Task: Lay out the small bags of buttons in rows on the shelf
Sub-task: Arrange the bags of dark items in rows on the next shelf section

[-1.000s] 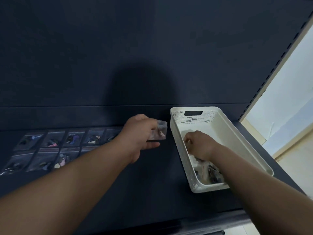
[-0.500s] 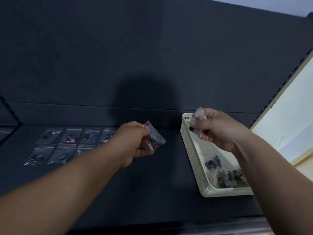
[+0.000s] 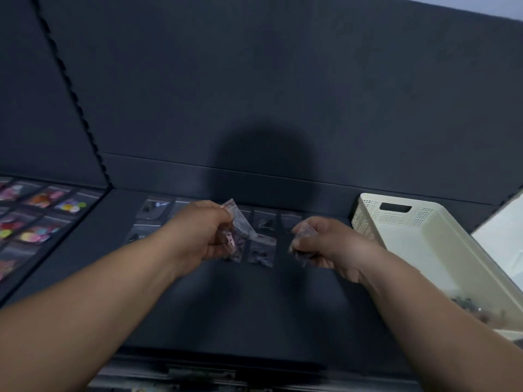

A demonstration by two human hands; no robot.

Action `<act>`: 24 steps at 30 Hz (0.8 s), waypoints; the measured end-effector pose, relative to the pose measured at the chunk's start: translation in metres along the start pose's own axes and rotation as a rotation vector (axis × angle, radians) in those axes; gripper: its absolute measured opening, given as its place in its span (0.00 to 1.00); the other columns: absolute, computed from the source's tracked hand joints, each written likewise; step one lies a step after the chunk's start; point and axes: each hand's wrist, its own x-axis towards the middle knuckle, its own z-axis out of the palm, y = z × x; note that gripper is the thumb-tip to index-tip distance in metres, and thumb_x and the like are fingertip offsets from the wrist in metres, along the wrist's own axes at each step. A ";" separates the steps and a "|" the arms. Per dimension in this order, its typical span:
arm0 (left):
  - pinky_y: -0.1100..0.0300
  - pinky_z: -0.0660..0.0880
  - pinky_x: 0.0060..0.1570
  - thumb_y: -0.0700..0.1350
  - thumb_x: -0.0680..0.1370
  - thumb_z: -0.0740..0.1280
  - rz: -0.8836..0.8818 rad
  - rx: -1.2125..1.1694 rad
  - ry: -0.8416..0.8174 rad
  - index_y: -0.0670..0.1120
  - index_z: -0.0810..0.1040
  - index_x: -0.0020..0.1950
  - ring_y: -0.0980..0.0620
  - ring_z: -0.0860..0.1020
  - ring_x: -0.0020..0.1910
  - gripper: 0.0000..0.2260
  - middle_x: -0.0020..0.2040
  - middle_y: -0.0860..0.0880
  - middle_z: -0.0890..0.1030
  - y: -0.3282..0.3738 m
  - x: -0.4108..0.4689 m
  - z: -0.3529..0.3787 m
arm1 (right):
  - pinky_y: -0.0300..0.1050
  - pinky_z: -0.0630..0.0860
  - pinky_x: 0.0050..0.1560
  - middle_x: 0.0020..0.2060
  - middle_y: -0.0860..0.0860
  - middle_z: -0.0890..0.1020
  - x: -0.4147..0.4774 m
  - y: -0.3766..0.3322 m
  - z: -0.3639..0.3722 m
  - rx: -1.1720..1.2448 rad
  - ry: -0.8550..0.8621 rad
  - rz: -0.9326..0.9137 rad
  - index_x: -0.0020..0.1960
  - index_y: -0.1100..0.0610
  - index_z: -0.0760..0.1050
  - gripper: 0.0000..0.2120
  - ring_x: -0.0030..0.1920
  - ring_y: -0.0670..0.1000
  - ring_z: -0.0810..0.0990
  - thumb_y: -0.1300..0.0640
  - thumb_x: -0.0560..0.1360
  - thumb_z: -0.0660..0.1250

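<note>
Item: left hand (image 3: 202, 233), closed, pinching one small clear bag (image 3: 239, 236) of buttons by its upper corner; bag hangs above the shelf (image 3: 254, 306) near its back edge.
Item: right hand (image 3: 325, 244), closed on a second bag (image 3: 301, 250), blurred, contents not readable. A second ago this hand was down in the basket; it is now out and over the shelf, beside the left. Judgement: both bags are fetched, and placing comes next.
Item: laid bags (image 3: 261, 251), two rows along the back edge, partly hidden behind the hands; the front row appears shorter, so its open end is the likely next spot.
Item: white perforated basket (image 3: 410, 230), at the shelf's right edge, more bags in its near end.
Item: neighbouring shelf section (image 3: 42, 216) to the left, filled with coloured packets.
Obstruction: none seen on the bare front of the shelf; the hands themselves screen the rows.
</note>
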 end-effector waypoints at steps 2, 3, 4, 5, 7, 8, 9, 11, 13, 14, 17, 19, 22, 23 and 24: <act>0.62 0.74 0.24 0.36 0.78 0.61 0.001 0.031 0.013 0.45 0.72 0.41 0.48 0.74 0.30 0.08 0.37 0.42 0.76 -0.003 -0.001 -0.009 | 0.45 0.73 0.40 0.40 0.56 0.82 0.004 0.004 0.007 -0.103 -0.006 -0.009 0.47 0.56 0.75 0.10 0.35 0.50 0.78 0.68 0.69 0.68; 0.63 0.74 0.25 0.36 0.78 0.61 0.006 0.050 0.021 0.45 0.72 0.40 0.49 0.74 0.29 0.08 0.37 0.42 0.76 -0.005 -0.002 -0.011 | 0.44 0.73 0.39 0.39 0.56 0.82 0.005 0.006 0.009 -0.182 -0.010 -0.019 0.46 0.57 0.75 0.10 0.34 0.50 0.78 0.68 0.68 0.68; 0.63 0.73 0.26 0.36 0.78 0.62 0.016 0.075 0.026 0.45 0.73 0.40 0.50 0.74 0.27 0.08 0.35 0.43 0.76 -0.007 -0.002 -0.013 | 0.44 0.74 0.38 0.39 0.57 0.82 0.006 0.007 0.011 -0.260 -0.015 -0.029 0.46 0.58 0.75 0.10 0.34 0.50 0.77 0.69 0.67 0.69; 0.63 0.72 0.27 0.36 0.77 0.62 0.029 0.107 0.026 0.46 0.73 0.39 0.51 0.73 0.26 0.09 0.34 0.44 0.76 -0.009 -0.003 -0.013 | 0.46 0.76 0.39 0.39 0.57 0.82 0.008 0.009 0.012 -0.339 -0.025 -0.039 0.46 0.59 0.76 0.10 0.35 0.50 0.78 0.68 0.66 0.69; 0.64 0.70 0.27 0.36 0.77 0.63 0.064 0.199 0.017 0.45 0.74 0.39 0.53 0.72 0.23 0.08 0.32 0.45 0.75 -0.014 -0.003 -0.012 | 0.46 0.78 0.45 0.45 0.56 0.82 0.012 0.012 0.012 -0.539 -0.031 -0.054 0.51 0.60 0.76 0.15 0.41 0.50 0.79 0.65 0.66 0.72; 0.63 0.69 0.27 0.36 0.77 0.64 0.083 0.248 0.009 0.45 0.74 0.40 0.54 0.72 0.22 0.07 0.31 0.45 0.75 -0.017 -0.003 -0.011 | 0.42 0.75 0.48 0.49 0.53 0.81 0.014 0.015 0.011 -0.658 0.002 -0.075 0.57 0.57 0.75 0.20 0.47 0.50 0.79 0.62 0.66 0.73; 0.63 0.68 0.27 0.36 0.77 0.64 0.102 0.290 -0.002 0.44 0.75 0.41 0.54 0.72 0.21 0.06 0.30 0.45 0.75 -0.020 -0.003 -0.009 | 0.40 0.73 0.52 0.55 0.51 0.79 0.015 0.017 0.011 -0.753 0.071 -0.118 0.62 0.54 0.73 0.25 0.54 0.50 0.77 0.59 0.67 0.74; 0.66 0.68 0.24 0.34 0.76 0.64 0.143 0.376 -0.022 0.43 0.76 0.41 0.56 0.71 0.19 0.06 0.29 0.46 0.75 -0.024 -0.001 -0.005 | 0.42 0.70 0.59 0.61 0.51 0.74 0.011 0.021 0.010 -0.837 0.231 -0.238 0.66 0.52 0.71 0.26 0.62 0.52 0.73 0.59 0.70 0.70; 0.67 0.69 0.24 0.33 0.75 0.64 0.193 0.493 -0.035 0.45 0.76 0.39 0.56 0.71 0.20 0.08 0.27 0.48 0.75 -0.029 0.004 0.000 | 0.43 0.70 0.59 0.60 0.52 0.74 0.005 0.029 0.010 -0.866 0.318 -0.332 0.64 0.54 0.73 0.20 0.62 0.54 0.72 0.60 0.72 0.66; 0.65 0.70 0.26 0.34 0.74 0.64 0.218 0.557 -0.038 0.47 0.76 0.38 0.56 0.73 0.22 0.09 0.27 0.49 0.76 -0.032 0.007 0.000 | 0.43 0.70 0.57 0.58 0.52 0.75 0.002 0.034 0.012 -0.890 0.316 -0.374 0.61 0.55 0.75 0.16 0.60 0.54 0.73 0.60 0.73 0.65; 0.58 0.75 0.37 0.38 0.74 0.64 0.300 0.745 -0.064 0.50 0.75 0.36 0.53 0.76 0.32 0.09 0.31 0.52 0.77 -0.038 0.014 0.007 | 0.46 0.72 0.56 0.55 0.52 0.77 -0.004 0.052 0.019 -0.947 0.202 -0.462 0.53 0.55 0.77 0.08 0.58 0.55 0.75 0.57 0.75 0.62; 0.59 0.74 0.40 0.41 0.75 0.64 0.353 0.887 -0.096 0.51 0.74 0.37 0.52 0.77 0.38 0.08 0.36 0.54 0.78 -0.040 0.013 0.012 | 0.44 0.68 0.65 0.65 0.51 0.74 -0.007 0.063 0.021 -0.981 0.125 -0.453 0.61 0.55 0.76 0.14 0.66 0.54 0.70 0.55 0.77 0.62; 0.59 0.71 0.43 0.44 0.77 0.62 0.444 1.083 -0.127 0.52 0.73 0.42 0.52 0.76 0.46 0.06 0.43 0.53 0.77 -0.042 0.009 0.021 | 0.40 0.56 0.72 0.73 0.50 0.64 -0.009 0.067 0.019 -1.016 0.102 -0.466 0.71 0.54 0.67 0.21 0.73 0.51 0.60 0.51 0.79 0.60; 0.59 0.71 0.45 0.44 0.78 0.61 0.479 1.125 -0.127 0.52 0.73 0.43 0.52 0.75 0.47 0.05 0.45 0.53 0.78 -0.042 0.008 0.024 | 0.40 0.53 0.73 0.75 0.50 0.60 -0.010 0.066 0.019 -1.031 0.087 -0.466 0.73 0.54 0.64 0.23 0.75 0.51 0.57 0.50 0.80 0.58; 0.58 0.71 0.46 0.44 0.78 0.61 0.515 1.159 -0.127 0.51 0.74 0.44 0.52 0.75 0.48 0.05 0.47 0.52 0.78 -0.043 0.008 0.026 | 0.41 0.50 0.74 0.76 0.50 0.56 -0.009 0.067 0.019 -1.044 0.063 -0.451 0.74 0.53 0.61 0.24 0.76 0.51 0.53 0.48 0.80 0.56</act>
